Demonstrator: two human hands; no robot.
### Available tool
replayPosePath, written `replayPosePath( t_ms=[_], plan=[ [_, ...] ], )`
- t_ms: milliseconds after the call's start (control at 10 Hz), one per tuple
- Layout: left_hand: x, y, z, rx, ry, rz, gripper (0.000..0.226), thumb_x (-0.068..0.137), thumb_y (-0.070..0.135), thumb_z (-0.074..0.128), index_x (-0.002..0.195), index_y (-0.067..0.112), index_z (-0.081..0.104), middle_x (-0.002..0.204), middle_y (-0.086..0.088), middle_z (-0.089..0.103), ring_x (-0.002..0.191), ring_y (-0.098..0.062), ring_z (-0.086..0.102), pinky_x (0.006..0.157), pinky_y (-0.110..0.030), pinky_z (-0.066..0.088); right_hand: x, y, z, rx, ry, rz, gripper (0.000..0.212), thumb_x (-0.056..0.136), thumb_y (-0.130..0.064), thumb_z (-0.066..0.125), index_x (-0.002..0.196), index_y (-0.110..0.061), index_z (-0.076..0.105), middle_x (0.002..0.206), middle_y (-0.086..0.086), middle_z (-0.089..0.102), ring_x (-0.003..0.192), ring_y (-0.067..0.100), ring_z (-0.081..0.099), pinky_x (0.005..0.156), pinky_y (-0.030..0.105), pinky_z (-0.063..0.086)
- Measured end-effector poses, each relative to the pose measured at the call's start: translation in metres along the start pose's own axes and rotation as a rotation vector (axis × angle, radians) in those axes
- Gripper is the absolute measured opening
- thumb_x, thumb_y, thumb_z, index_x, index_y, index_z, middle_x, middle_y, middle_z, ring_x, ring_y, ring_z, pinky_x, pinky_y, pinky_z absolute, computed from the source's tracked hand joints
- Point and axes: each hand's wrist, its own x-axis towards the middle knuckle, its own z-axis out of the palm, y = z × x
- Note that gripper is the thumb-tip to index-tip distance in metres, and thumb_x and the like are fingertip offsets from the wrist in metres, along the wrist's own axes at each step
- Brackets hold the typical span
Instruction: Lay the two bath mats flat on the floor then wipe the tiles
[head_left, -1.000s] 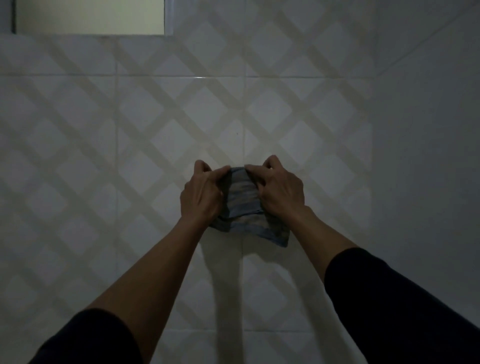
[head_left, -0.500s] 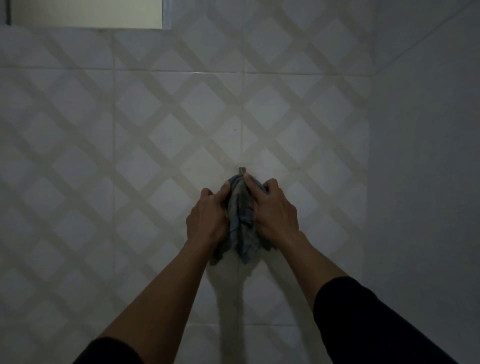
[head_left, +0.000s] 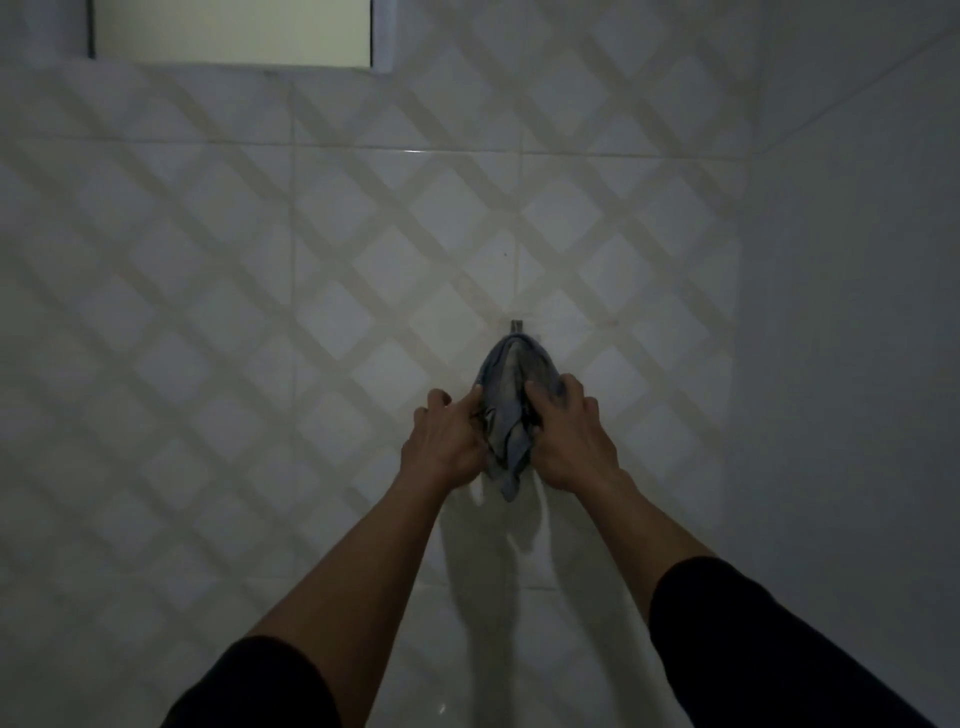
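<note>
Dim light in here, and both arms are stretched out toward the tiled wall (head_left: 322, 291), dark sleeves pushed back to the elbows. The blue-grey cloth (head_left: 511, 395) hangs bunched from a small hook (head_left: 516, 326) fixed on the grout line, gathered to a narrow peak at the top where it meets that hook and spreading into loose folds lower down, with one corner dangling free below the hands. The left hand (head_left: 447, 447) is on the cloth's left side, index finger and thumb reaching into the folds and pinching the edge, the other fingers curled back against the tile. The right hand (head_left: 571, 441) is on the opposite side, fingers curved over the cloth and pressing into it, thumb tucked toward the middle fold, so the fabric sits squeezed between the two hands. Both hands touch the cloth; neither is spread wide. The wall itself carries pale tiles crossed by a beige diamond lattice, and the arms and cloth throw a soft shadow down onto the tiles beneath them. Up at the top left there is a lighter rectangular opening (head_left: 234, 31) with a dark frame edge. Over on the right a plain side wall (head_left: 857, 312) meets the tiled one in a corner. No bath mats can be seen from this angle, only wall, cloth and hands.
</note>
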Motion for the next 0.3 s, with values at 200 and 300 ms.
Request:
replayPosePath(
  t_ms=[200,300],
  plan=[
    [-0.075,-0.051,-0.024,-0.03,-0.051,-0.023,0.056,0.102,0.029,0.041,0.156,0.029,0.024,0.149,-0.013,0.026,0.128,-0.037,0.043,0.105,-0.047,0.043,-0.082,-0.039,-0.006,0.025,-0.044,0.088,0.062,0.096,-0.019,0.05,0.152,-0.029,0.026,0.16,0.005,0.007,0.137,0.035,0.026,0.106,0.047,0.04],
    [-0.121,-0.082,-0.041,-0.042,-0.054,-0.057,0.058,0.101,0.031,0.045,0.155,0.028,0.025,0.149,-0.012,0.027,0.127,-0.035,0.047,0.105,-0.048,0.043,-0.132,-0.062,0.0,0.015,-0.081,0.164,0.059,0.097,-0.019,0.048,0.152,-0.023,0.027,0.159,0.006,0.013,0.138,0.033,0.028,0.105,0.043,0.04]
  ],
)
